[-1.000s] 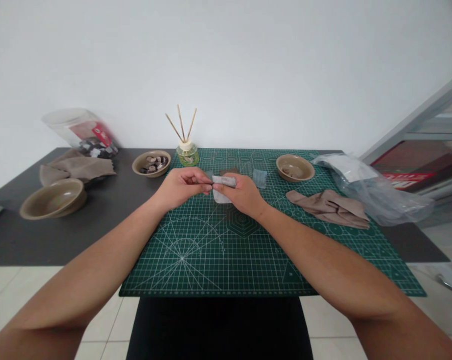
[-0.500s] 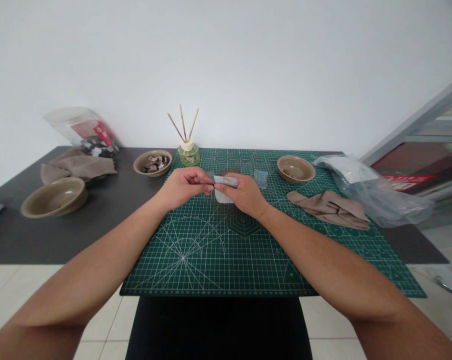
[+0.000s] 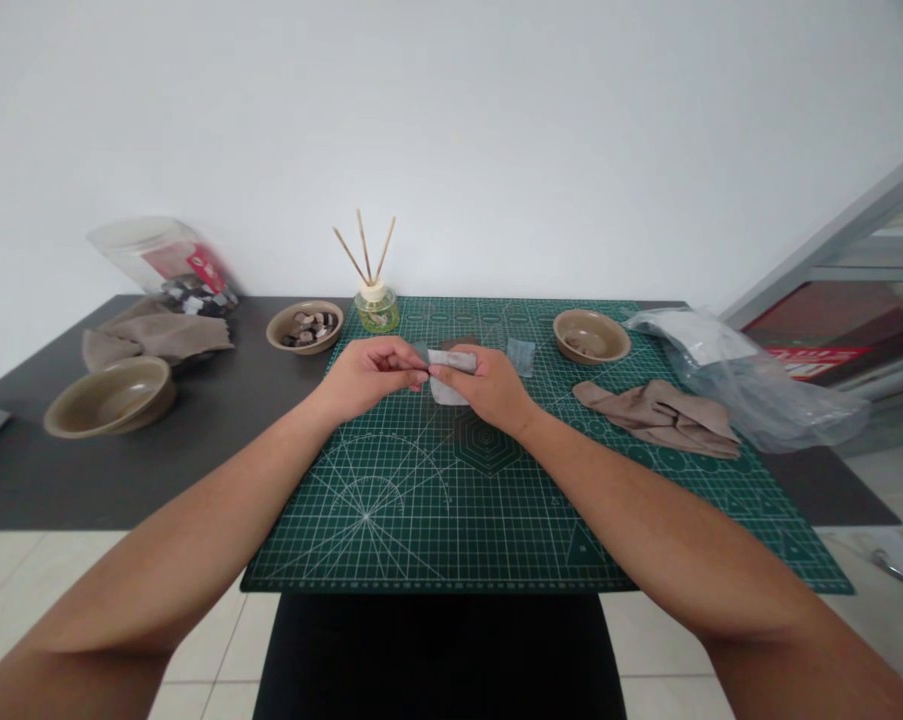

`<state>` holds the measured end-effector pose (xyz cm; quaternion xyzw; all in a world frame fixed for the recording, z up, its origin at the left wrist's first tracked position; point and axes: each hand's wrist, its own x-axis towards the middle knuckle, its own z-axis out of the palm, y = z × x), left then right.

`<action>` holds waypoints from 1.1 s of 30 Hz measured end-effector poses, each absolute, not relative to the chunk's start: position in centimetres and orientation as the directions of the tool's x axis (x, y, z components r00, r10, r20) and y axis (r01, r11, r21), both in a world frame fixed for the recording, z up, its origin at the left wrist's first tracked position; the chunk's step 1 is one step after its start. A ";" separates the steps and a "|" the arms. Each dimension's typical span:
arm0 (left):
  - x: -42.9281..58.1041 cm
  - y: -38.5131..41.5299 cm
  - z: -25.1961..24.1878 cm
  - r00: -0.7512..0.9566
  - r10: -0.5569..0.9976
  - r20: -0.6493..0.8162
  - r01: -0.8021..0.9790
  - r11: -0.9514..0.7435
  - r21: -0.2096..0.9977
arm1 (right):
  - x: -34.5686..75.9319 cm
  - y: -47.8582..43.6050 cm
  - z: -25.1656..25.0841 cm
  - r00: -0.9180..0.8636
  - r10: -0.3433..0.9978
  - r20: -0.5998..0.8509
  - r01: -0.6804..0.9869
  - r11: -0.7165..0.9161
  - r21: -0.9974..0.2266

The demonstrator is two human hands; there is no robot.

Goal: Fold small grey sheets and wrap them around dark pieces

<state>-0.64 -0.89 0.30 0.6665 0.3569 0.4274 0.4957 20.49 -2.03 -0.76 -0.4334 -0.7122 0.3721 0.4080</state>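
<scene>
My right hand [image 3: 496,388] is closed on a small whitish-grey cloth [image 3: 449,394], which hangs below the thumb, with its folded upper edge showing above. Close against it, my left hand [image 3: 374,378] has thumb and fingers pinched together at the cloth's left edge. A small dark thing shows between the two sets of fingertips, too small and covered to name. Both hands are held over the green cutting mat [image 3: 391,540]. Just behind the right hand, a blue-grey square piece [image 3: 521,357] lies on the mat.
A bowl [image 3: 305,328] of small dark pieces stands left of a reed diffuser [image 3: 377,308]. Another bowl [image 3: 592,337] with a few bits stands right, near a brown cloth [image 3: 657,416] and a plastic bag [image 3: 751,385]. Far left are a bowl [image 3: 110,397], cloth [image 3: 158,335] and tipped jar [image 3: 162,258].
The hands stay in nearly the same place and hold, with only a very slight shift at the fingertips. The whole view has moved a little.
</scene>
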 end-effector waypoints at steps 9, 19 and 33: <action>-0.5 -0.9 0.1 0.358 0.907 0.221 0.069 -0.262 0.962 | 20.5 -2.1 -0.6 -0.315 0.917 0.244 0.325 0.346 -0.880; -0.4 -1.2 0.4 0.374 0.897 0.235 0.078 -0.282 0.956 | 20.5 -1.9 -0.9 -0.289 0.926 0.245 0.292 0.329 -0.898; -0.5 -1.2 0.4 0.384 0.899 0.212 0.090 -0.265 0.960 | 20.6 -1.9 -0.8 -0.279 0.929 0.241 0.279 0.319 -0.906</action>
